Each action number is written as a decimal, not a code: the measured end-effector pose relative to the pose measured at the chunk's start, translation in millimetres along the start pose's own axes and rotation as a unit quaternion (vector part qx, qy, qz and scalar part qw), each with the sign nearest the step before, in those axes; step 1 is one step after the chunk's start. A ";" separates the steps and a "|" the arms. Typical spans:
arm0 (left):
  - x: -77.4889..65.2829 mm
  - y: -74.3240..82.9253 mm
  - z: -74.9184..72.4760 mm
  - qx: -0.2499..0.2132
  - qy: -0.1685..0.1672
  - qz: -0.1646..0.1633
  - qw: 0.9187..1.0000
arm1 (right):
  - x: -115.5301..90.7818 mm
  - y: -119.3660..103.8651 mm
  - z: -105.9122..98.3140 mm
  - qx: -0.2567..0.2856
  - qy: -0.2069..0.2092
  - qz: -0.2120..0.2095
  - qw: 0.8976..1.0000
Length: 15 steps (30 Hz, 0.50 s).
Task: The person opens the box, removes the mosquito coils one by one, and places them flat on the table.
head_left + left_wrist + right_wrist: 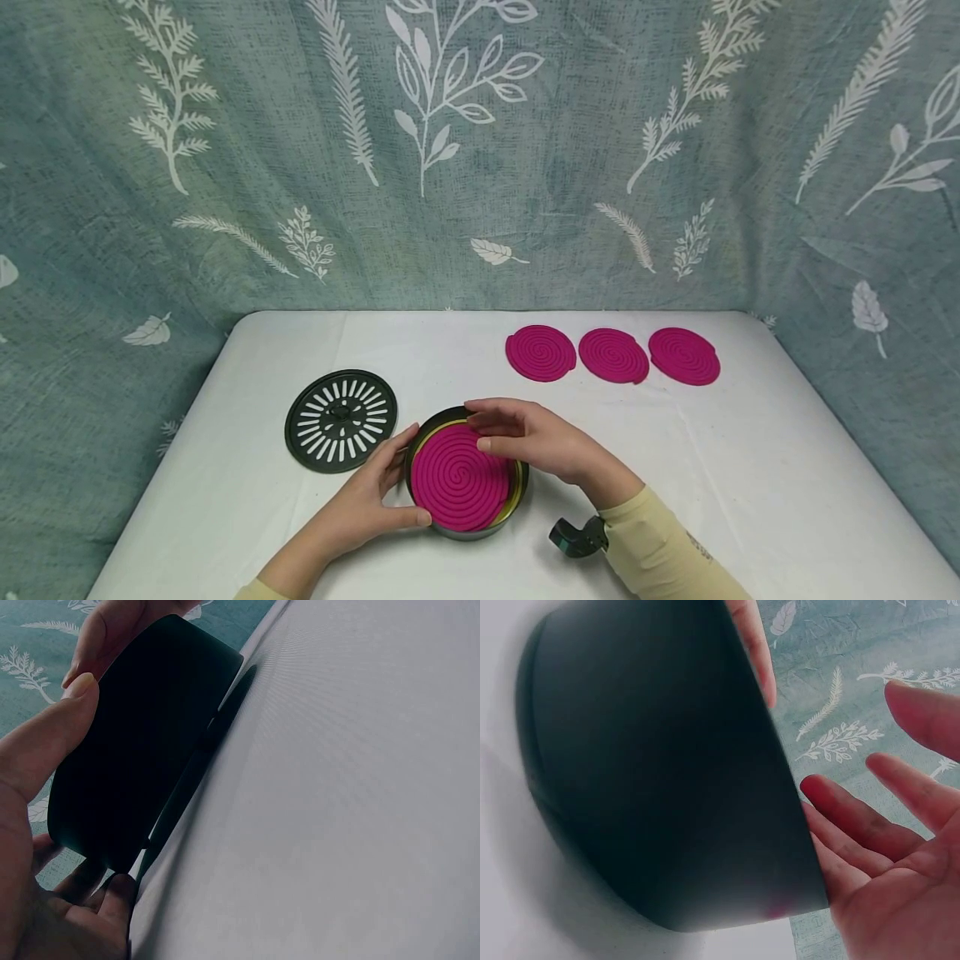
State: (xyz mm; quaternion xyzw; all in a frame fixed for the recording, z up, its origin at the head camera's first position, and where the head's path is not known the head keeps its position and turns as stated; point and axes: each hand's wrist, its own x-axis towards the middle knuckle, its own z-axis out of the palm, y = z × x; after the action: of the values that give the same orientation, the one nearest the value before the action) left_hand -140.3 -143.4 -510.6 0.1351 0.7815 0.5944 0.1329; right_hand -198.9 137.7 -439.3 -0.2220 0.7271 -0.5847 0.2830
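Note:
A round dark tin (467, 533) with a yellowish inside stands on the table, and a pink mosquito coil (459, 477) lies in its mouth. My left hand (367, 500) holds the tin from the left. In the left wrist view, that thumb (81, 694) lies at the rim of the tin (142, 742), with fingers lower along its side. Over the tin's right rim is my right hand (536, 437), its fingers loosely bent and apart. The right wrist view shows its fingertips beyond the rim of the tin (660, 765); whether they touch the coil is hidden.
Left of the tin lies a black slotted lid (341, 421) with a central knob. Several more pink coils, one at the left (541, 353), one in the middle (613, 356) and one at the right (684, 356), lie along the white table's (765, 467) far side. A patterned curtain (465, 250) hangs behind.

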 end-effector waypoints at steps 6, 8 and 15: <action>-0.2 -0.5 -0.2 0.000 0.002 -0.003 1.000 | 0.1 1.2 0.1 -0.001 0.005 -0.004 1.000; -0.2 -0.6 -0.3 -0.002 0.001 -0.002 1.000 | -0.1 1.2 0.1 -0.002 0.005 -0.004 1.000; 0.3 -1.7 0.2 -0.005 -0.001 0.003 1.000 | -2.0 -1.5 -0.2 -0.005 0.011 -0.010 1.000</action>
State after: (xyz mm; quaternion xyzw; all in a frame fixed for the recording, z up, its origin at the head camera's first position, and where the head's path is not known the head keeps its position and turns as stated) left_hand -140.5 -143.6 -512.3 0.1377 0.7782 0.5983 0.1322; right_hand -197.5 138.8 -437.4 -0.2242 0.7311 -0.5862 0.2674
